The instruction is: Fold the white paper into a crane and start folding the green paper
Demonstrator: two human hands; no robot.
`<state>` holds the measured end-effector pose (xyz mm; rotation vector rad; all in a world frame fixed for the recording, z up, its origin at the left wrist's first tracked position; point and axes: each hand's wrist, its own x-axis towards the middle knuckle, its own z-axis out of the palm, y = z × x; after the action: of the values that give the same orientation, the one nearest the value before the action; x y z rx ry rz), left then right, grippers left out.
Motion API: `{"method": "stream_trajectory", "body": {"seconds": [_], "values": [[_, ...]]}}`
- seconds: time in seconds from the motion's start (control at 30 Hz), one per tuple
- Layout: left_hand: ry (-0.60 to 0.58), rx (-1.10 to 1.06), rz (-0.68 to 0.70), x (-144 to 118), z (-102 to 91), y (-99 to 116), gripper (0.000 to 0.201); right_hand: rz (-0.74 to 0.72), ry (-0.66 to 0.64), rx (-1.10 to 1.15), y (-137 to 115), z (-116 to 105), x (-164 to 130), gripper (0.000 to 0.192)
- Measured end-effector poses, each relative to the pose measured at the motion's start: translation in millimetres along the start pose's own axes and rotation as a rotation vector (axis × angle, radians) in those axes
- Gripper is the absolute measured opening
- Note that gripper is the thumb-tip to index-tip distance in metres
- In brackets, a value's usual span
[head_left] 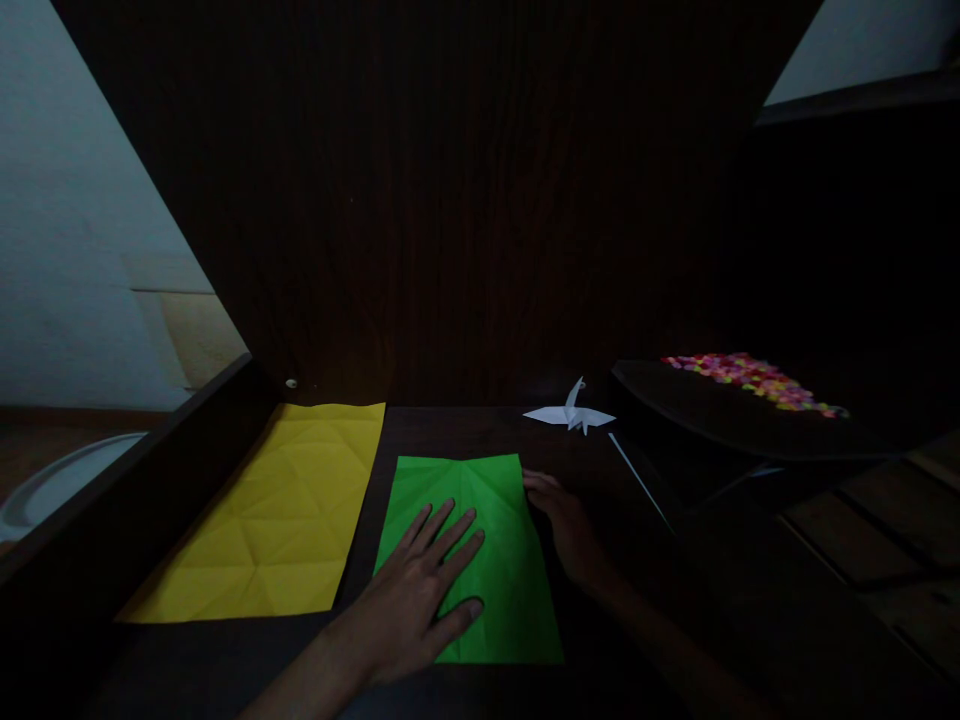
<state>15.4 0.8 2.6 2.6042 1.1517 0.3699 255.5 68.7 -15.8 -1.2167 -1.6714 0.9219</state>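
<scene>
A green sheet of paper with crease lines lies on the dark wooden surface in front of me. My left hand rests flat on its left part, fingers spread. At the sheet's upper right edge is my right hand, its fingertips touching or just under the corner; the underside of those fingers is hidden, so I cannot tell whether they pinch the paper. To the left lies a yellow sheet of paper, also covered in creases. A white folded paper crane sits beyond the green sheet, to the right.
A dark upright wooden panel stands behind the papers. On the left runs a raised wooden edge. A dark rounded shelf at the right carries many small pink, red and yellow pieces. A thin white strip lies near the crane.
</scene>
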Motion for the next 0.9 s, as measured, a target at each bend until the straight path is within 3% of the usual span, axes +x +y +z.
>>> {"method": "stream_trajectory", "body": {"seconds": [0.13,0.23,0.33,0.47,0.63,0.9], "values": [[-0.011,0.034,-0.015,-2,3.5,3,0.07,-0.002,-0.091,-0.317,7,-2,-2,0.047],[-0.009,0.045,-0.044,-2,7.3,5,0.077,-0.123,-0.214,-0.57,10,-3,-3,0.063],[0.008,0.04,-0.068,-3,11.6,5,0.084,-0.197,-0.256,-0.72,13,-4,-3,0.068],[0.064,0.065,-0.131,-3,15.2,1,0.098,-0.221,-0.288,-0.782,15,-6,-3,0.069],[0.054,0.096,-0.159,-3,16.1,-3,0.102,-0.247,-0.298,-0.777,14,-5,-2,0.068],[0.126,0.067,-0.165,-2,18.5,-2,0.126,-0.401,-0.358,-0.746,1,0,-4,0.054]]}}
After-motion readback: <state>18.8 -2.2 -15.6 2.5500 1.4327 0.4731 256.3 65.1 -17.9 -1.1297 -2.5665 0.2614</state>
